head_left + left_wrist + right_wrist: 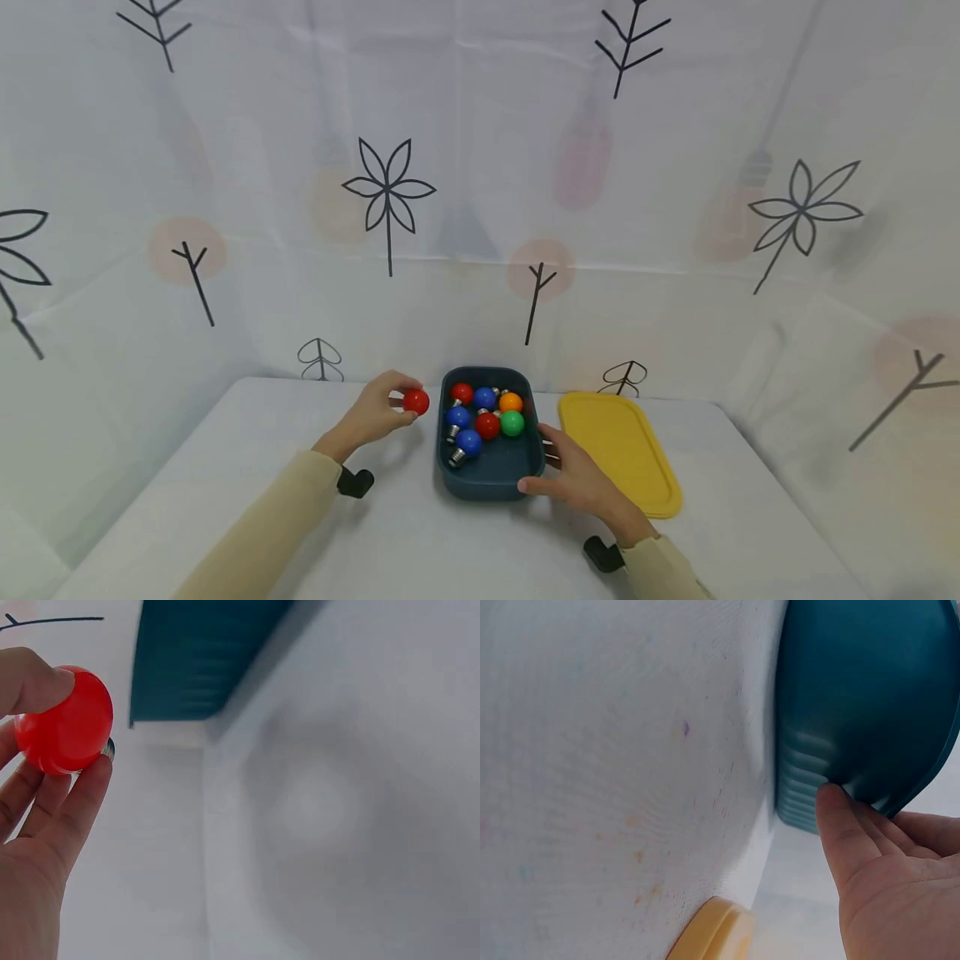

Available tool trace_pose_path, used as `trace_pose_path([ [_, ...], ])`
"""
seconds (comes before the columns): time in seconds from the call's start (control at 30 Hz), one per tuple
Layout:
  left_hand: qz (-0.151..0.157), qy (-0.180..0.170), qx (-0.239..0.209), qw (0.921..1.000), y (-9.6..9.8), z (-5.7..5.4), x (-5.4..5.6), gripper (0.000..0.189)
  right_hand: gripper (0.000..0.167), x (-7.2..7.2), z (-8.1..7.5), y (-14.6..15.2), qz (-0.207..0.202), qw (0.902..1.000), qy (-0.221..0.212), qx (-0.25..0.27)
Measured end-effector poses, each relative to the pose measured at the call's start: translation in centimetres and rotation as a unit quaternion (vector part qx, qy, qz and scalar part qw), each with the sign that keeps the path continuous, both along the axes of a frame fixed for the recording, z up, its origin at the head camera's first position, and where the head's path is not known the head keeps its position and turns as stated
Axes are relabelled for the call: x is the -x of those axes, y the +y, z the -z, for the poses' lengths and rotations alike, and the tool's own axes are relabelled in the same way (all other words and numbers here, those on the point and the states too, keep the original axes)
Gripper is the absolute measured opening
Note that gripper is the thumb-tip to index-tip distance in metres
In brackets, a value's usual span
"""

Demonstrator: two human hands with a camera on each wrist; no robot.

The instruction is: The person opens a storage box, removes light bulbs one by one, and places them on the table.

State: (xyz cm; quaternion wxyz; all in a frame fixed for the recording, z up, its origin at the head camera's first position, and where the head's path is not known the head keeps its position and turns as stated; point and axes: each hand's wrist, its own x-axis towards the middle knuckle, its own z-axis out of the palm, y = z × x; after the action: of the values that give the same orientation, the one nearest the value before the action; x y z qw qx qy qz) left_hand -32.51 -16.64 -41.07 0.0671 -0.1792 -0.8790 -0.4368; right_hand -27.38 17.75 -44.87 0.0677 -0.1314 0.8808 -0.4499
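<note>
At 10 o'clock from the dark teal box (480,490), the person's left grip (372,410) pinches a red light bulb (417,402) above the worktop (405,550). At 4 o'clock, the right grip (576,477) stands wide, fingers touching the box wall. Inside lie red, blue, orange and green bulbs (487,426). Yellow lid (626,450) noted at 3 o'clock.
</note>
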Motion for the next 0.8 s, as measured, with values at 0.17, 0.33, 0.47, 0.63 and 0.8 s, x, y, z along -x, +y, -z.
trace_pose_path([
  [0.17,-0.019,-0.023,0.012,0.9995,-0.2,1.3,0.5,0.042,0.098,-0.2,-0.2,0.0,-0.001,1.0000,0.002,0.004],
  [0.33,-0.020,-0.031,0.015,0.9992,-0.3,2.7,1.2,0.041,0.098,-0.1,-0.1,-0.1,0.001,1.0000,-0.002,0.006],
  [0.47,-0.017,-0.040,0.021,0.9988,-0.2,3.5,1.7,0.040,0.099,-0.1,-0.1,-0.2,0.002,1.0000,-0.003,0.005],
  [0.63,-0.018,-0.049,0.028,0.9983,-0.1,4.1,2.0,0.041,0.098,-0.1,-0.2,-0.1,0.001,1.0000,-0.002,0.002],
  [0.8,-0.018,-0.064,0.031,0.9973,0.1,4.7,2.2,0.042,0.098,-0.2,-0.2,-0.1,0.000,1.0000,-0.005,0.007],
])
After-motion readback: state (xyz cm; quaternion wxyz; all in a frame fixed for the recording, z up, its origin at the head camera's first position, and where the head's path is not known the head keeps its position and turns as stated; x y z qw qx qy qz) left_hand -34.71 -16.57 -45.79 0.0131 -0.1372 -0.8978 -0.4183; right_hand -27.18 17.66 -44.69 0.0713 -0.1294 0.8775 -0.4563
